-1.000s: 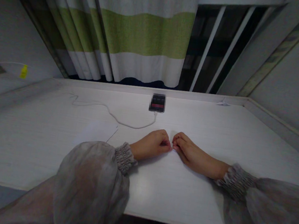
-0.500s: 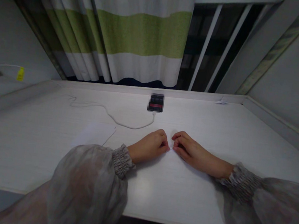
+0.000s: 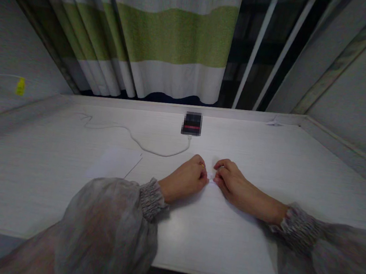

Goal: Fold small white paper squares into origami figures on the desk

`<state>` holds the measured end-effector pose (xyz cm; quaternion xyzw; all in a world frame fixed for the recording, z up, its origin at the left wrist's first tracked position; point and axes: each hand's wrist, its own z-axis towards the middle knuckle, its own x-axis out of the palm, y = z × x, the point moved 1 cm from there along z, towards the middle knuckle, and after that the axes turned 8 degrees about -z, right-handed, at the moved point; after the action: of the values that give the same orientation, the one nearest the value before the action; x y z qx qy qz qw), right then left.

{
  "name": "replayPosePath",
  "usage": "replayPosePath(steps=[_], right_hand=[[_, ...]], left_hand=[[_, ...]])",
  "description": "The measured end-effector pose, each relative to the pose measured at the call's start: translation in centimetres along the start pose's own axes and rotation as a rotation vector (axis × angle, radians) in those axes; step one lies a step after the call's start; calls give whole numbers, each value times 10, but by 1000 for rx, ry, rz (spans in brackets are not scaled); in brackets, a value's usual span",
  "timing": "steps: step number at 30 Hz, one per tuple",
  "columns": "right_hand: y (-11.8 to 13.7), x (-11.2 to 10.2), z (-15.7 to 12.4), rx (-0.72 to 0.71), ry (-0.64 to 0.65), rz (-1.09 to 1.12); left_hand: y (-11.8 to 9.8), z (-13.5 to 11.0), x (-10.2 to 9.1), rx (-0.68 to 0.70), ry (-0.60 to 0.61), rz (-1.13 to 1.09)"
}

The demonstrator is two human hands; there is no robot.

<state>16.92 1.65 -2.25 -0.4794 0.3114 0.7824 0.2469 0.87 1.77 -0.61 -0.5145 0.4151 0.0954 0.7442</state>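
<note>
Nearest to us, gauzy grey sleeves fill the lower part of the frame: the left sleeve point(image 3: 102, 225) in the lower left, the right sleeve point(image 3: 344, 259) in the lower right, both gathered at the wrist. Between them we see the pale desk point(image 3: 222, 248), its front edge running along the bottom.

Just below the centre of the frame, our left hand point(image 3: 187, 181) and right hand point(image 3: 233, 183) face each other, fingers curled. Between their fingertips sits a small white piece point(image 3: 211, 177), mostly covered – each hand pinches one side of it between thumb and finger. We cannot make out its full shape. The left hand wears a ring.

Left of the hands, a white sheet point(image 3: 113, 160) lies flat on the desk, partly behind the left sleeve, with a thin dark line point(image 3: 133, 168) at its right edge. Beyond it, a pale cable point(image 3: 162, 155) curves rightward to a dark device point(image 3: 191, 123) near the desk's back edge, its face blurred. In the right part of the frame, a small white folded thing point(image 3: 274, 122) lies by that edge.

Farthest off, a grey-and-green curtain point(image 3: 182, 34) hangs at upper centre – beside it, pale window bars point(image 3: 254, 52).
</note>
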Motion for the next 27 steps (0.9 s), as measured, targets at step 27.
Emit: replayPosePath(steps=[27], right_hand=[[-3, 3, 3, 59, 41, -17]], left_hand=[[-3, 6, 2, -140, 17, -11]])
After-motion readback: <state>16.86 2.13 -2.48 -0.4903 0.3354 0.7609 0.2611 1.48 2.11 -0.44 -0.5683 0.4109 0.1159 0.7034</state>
